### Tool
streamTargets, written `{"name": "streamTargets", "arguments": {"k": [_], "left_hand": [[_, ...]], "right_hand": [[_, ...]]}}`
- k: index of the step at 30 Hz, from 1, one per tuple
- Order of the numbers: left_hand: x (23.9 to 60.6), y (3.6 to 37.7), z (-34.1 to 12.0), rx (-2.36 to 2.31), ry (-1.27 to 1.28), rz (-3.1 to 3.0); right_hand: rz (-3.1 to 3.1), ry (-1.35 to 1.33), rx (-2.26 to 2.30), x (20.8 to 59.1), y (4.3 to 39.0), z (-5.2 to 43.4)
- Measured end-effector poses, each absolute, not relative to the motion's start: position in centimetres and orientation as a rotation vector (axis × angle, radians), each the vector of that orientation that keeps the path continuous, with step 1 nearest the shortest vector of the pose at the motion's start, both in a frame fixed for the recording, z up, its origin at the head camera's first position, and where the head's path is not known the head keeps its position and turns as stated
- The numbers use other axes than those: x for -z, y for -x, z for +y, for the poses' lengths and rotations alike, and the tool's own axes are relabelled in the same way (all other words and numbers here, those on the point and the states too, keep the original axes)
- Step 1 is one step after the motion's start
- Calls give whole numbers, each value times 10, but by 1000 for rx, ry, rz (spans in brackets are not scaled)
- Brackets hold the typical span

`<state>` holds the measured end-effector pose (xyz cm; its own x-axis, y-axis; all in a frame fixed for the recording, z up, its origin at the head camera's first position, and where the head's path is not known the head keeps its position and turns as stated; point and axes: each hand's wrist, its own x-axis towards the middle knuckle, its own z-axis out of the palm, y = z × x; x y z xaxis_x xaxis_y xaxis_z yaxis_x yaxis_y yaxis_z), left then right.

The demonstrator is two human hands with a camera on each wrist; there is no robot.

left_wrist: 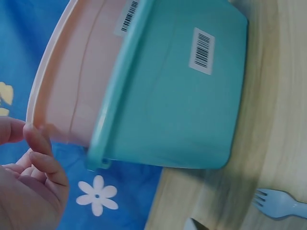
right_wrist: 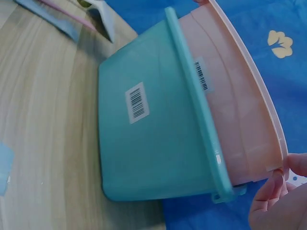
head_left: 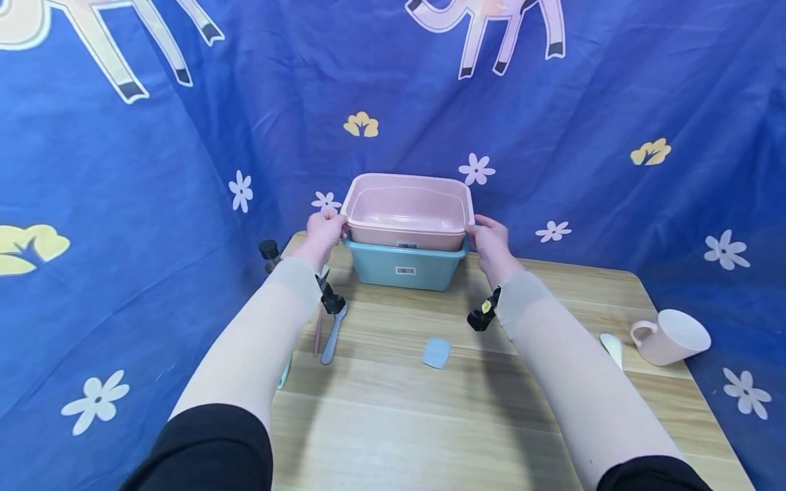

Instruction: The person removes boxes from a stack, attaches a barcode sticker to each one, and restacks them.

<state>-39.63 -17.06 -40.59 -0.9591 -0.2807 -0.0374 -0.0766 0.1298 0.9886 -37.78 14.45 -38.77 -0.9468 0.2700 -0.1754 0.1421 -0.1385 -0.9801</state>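
Observation:
Near the far edge of the table, a pink plastic basin sits partly inside a teal basin, its upper wall standing above the teal rim. My left hand pinches the pink rim at its left end, thumb and fingers meeting on the lip in the left wrist view. At the opposite end my right hand holds the same rim between thumb and fingers. Both basins carry a barcode label on the front. The right wrist view shows the teal basin resting on the wood.
Left of the basins lie a blue-grey fork, a thin pink utensil and a black-capped bottle. A small light-blue square lies mid-table. On the right are a white spoon and a pale pink mug. Blue patterned fabric hangs behind.

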Motion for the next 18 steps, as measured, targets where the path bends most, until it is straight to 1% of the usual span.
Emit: {"name": "streamTargets", "arguments": {"k": [8, 18], "left_hand": [[423, 389, -170, 1895, -404, -2325], [426, 380, -167, 1772, -440, -2353]], "right_hand": [[-2084, 490, -2216, 408, 368, 145], [-2239, 377, -2073, 422, 365, 145]]}}
